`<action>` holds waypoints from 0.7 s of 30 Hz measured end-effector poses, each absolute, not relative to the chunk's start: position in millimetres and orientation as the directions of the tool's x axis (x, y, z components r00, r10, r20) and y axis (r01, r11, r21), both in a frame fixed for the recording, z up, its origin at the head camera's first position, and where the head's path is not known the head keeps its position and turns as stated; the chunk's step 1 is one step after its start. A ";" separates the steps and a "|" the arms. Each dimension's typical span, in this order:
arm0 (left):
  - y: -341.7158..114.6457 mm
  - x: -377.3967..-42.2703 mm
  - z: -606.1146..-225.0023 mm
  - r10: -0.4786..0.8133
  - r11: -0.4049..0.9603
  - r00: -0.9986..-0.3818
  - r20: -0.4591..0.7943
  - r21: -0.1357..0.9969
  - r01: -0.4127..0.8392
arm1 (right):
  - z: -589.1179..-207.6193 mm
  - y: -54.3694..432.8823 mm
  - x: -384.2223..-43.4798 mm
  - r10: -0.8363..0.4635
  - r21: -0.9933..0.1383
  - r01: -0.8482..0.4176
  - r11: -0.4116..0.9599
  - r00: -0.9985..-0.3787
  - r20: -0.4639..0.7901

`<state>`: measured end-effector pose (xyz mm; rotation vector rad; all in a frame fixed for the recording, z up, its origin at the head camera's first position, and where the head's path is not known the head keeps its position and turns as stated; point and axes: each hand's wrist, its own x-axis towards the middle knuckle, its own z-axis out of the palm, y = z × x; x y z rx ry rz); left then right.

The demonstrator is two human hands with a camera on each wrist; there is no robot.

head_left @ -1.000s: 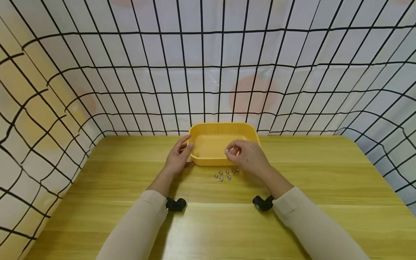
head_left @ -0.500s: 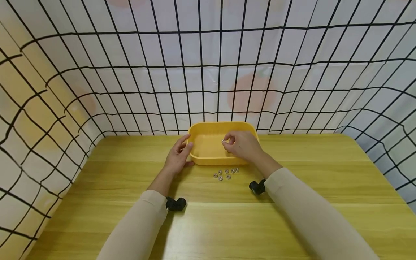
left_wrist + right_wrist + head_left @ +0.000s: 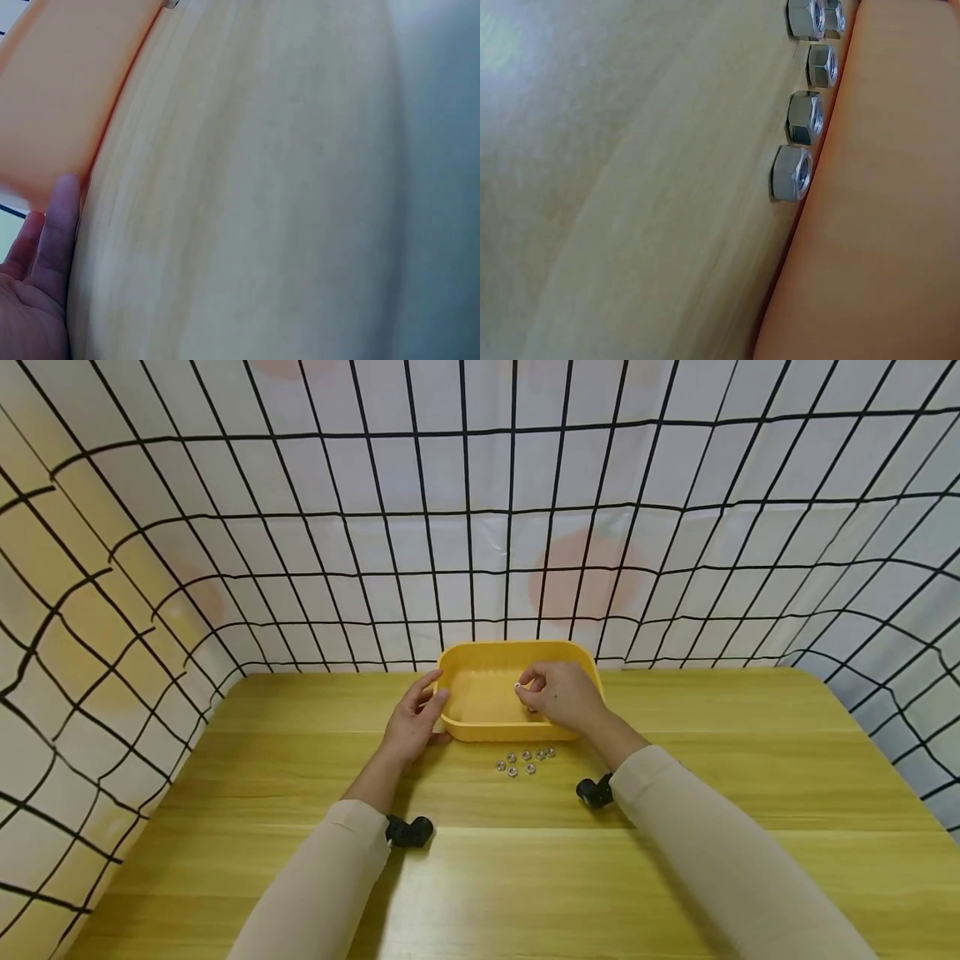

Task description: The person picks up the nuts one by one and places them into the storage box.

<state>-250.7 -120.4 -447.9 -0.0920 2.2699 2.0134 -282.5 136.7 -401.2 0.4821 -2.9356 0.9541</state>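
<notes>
A yellow plastic tray (image 3: 480, 732) stands at the back of the table. At its left end my left hand (image 3: 408, 720) rests against the wall, its thumb near the rim; in the left wrist view straight fingers (image 3: 58, 236) touch the tray's outer wall (image 3: 64, 90). My right hand (image 3: 566, 696) is over the tray's right half, pinching a small hex nut (image 3: 517, 686) between thumb and fingertips. What lies under that hand is mostly hidden. Several loose silver hex nuts (image 3: 527, 755) lie on the table before the tray's near wall; some nuts (image 3: 791, 173) show in the right wrist view.
A black wire grid (image 3: 465, 516) backed by pale cloth closes off the back and sides of the wooden table (image 3: 480, 885). The tray's far rim stands close to the grid. Each wrist carries a small black camera (image 3: 411, 832).
My right hand has moved forward, from the tray's near side to further inside it, still pinching the nut. In the last half second it has hardly moved. The left hand stays put.
</notes>
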 end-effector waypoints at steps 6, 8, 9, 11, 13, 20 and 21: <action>-120.2 -252.1 -448.8 0.016 0.128 -0.992 -0.123 0.985 -0.120 | -399.1 136.9 -281.5 -0.273 -0.567 -0.278 0.776 -0.957 0.096; -120.4 -252.5 -448.7 0.021 0.125 -0.992 -0.122 0.985 -0.118 | -398.6 137.1 -281.3 -0.266 -0.569 -0.275 0.775 -0.959 0.100; -120.5 -252.6 -448.6 0.023 0.124 -0.992 -0.120 0.985 -0.117 | -398.3 137.1 -281.2 -0.263 -0.570 -0.275 0.775 -0.959 0.105; -120.8 -252.5 -448.4 0.028 0.122 -0.993 -0.116 0.986 -0.112 | -398.3 136.9 -281.1 -0.254 -0.572 -0.274 0.773 -0.960 0.117; -121.0 -251.9 -448.4 0.030 0.124 -0.993 -0.117 0.986 -0.113 | -398.7 137.0 -280.8 -0.251 -0.574 -0.278 0.771 -0.960 0.128; -120.9 -250.3 -448.9 0.028 0.125 -0.991 -0.130 0.984 -0.125 | -400.9 136.7 -278.2 -0.241 -0.592 -0.293 0.751 -0.956 0.166; -120.7 -250.4 -448.9 0.027 0.124 -0.991 -0.130 0.984 -0.125 | -400.8 136.6 -277.8 -0.238 -0.596 -0.292 0.748 -0.956 0.170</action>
